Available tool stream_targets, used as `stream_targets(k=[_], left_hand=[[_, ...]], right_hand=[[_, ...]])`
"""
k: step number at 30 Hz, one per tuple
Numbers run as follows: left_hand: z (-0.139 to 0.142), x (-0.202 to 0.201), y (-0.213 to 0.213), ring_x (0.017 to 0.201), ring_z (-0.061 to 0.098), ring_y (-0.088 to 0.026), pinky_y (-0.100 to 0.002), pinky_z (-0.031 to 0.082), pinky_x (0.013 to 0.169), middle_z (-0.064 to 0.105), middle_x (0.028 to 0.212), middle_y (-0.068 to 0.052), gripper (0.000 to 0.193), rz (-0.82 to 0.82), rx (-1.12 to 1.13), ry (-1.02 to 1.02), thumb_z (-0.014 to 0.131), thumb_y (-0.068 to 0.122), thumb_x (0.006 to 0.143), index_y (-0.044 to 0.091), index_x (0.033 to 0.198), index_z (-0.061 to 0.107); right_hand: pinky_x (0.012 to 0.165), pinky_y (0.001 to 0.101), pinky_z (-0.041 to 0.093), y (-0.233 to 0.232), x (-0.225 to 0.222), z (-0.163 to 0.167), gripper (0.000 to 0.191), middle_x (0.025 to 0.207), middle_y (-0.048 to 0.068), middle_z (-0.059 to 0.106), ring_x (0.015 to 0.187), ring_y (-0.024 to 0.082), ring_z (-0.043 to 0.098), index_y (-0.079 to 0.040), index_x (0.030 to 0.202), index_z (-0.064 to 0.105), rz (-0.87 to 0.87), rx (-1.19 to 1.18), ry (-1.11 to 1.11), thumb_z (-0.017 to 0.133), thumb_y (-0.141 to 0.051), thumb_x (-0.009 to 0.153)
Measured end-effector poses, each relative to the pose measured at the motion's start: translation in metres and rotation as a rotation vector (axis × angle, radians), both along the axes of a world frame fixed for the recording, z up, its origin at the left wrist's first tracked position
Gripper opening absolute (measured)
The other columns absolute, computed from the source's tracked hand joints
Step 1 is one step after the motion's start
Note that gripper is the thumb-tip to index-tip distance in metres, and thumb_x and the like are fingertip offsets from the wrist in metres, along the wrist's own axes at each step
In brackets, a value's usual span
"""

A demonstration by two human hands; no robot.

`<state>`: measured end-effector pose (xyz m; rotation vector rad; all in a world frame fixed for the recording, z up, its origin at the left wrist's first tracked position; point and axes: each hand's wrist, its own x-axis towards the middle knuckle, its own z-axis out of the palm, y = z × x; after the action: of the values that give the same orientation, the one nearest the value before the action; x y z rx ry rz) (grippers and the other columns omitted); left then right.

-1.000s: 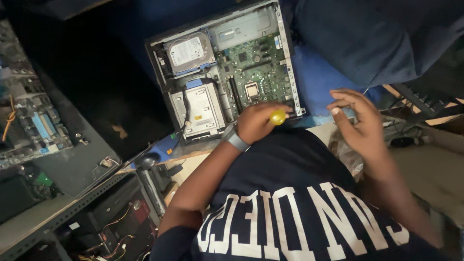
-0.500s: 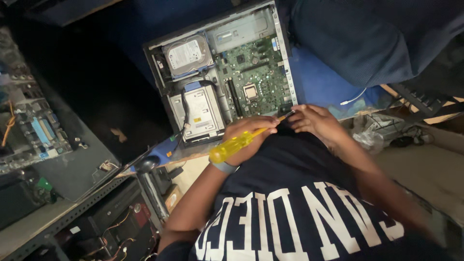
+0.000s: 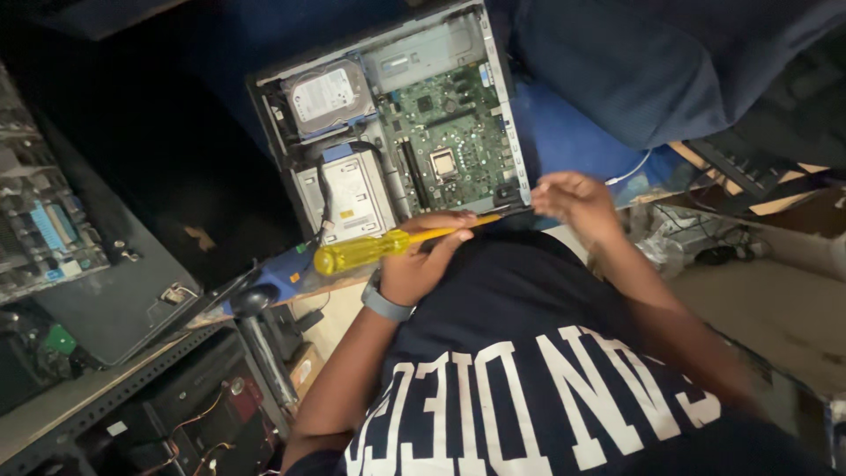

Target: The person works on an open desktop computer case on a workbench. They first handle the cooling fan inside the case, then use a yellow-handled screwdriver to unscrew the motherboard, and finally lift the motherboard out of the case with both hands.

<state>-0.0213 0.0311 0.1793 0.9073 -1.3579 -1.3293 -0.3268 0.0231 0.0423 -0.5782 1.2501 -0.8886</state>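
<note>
Screwdriver (image 3: 388,247): yellow-handled, lying nearly level across both hands, handle sticking out past the left hand, shaft running toward the right hand.
Left hand (image 3: 425,256): fingers curled around the shaft just beyond the handle.
Right hand (image 3: 575,201): fingertips pinched together at the shaft's tip.
Computer case (image 3: 397,132): open, just beyond both hands.

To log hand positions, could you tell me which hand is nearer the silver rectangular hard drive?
Left hand, below the hard drive, gripping a yellow-handled screwdriver; right hand sits farther right.
</note>
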Motion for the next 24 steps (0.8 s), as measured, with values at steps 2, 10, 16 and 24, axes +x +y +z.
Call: stream_targets(k=[2, 10, 16, 24], left_hand=[[-0.004, 0.003, 0.003, 0.113, 0.073, -0.024, -0.035, 0.059, 0.102, 0.075, 0.114, -0.013, 0.014, 0.028, 0.005, -0.001, 0.072, -0.001, 0.098, 0.001, 0.111, 0.067], [-0.016, 0.018, 0.007, 0.109, 0.075, -0.022, -0.033, 0.06, 0.096, 0.076, 0.11, -0.013, 0.013, 0.154, 0.044, -0.137, 0.074, 0.002, 0.098, 0.0, 0.109, 0.069], [-0.022, 0.029, 0.009, 0.102, 0.075, -0.019, -0.03, 0.06, 0.091, 0.078, 0.108, -0.011, 0.012, 0.24, 0.038, -0.248, 0.075, 0.005, 0.097, 0.001, 0.108, 0.07], [-0.017, 0.045, 0.003, 0.099, 0.075, -0.021, -0.031, 0.059, 0.087, 0.077, 0.106, -0.011, 0.011, 0.258, -0.065, -0.468, 0.076, 0.009, 0.096, 0.004, 0.106, 0.073]], right_hand=[[0.077, 0.0281, 0.063, -0.007, -0.012, -0.008, 0.008, 0.097, 0.012, 0.075, 0.084, 0.015, 0.074, 0.004, 0.105, 0.067, -0.101, -0.146, 0.29, 0.062, 0.001, 0.1], [0.08, 0.0458, 0.057, -0.028, -0.066, -0.041, 0.013, 0.094, 0.022, 0.073, 0.088, 0.04, 0.071, -0.002, 0.094, 0.075, -0.012, -0.641, 1.265, 0.062, -0.004, 0.096], [0.079, 0.0521, 0.054, -0.03, -0.067, -0.047, 0.011, 0.093, 0.025, 0.07, 0.088, 0.047, 0.067, 0.0, 0.095, 0.073, 0.058, -0.565, 1.428, 0.065, -0.007, 0.098], [0.072, 0.0298, 0.053, -0.036, 0.014, 0.029, 0.007, 0.092, 0.011, 0.073, 0.08, 0.015, 0.067, -0.001, 0.105, 0.073, -0.11, -0.528, 0.874, 0.077, -0.006, 0.102]])
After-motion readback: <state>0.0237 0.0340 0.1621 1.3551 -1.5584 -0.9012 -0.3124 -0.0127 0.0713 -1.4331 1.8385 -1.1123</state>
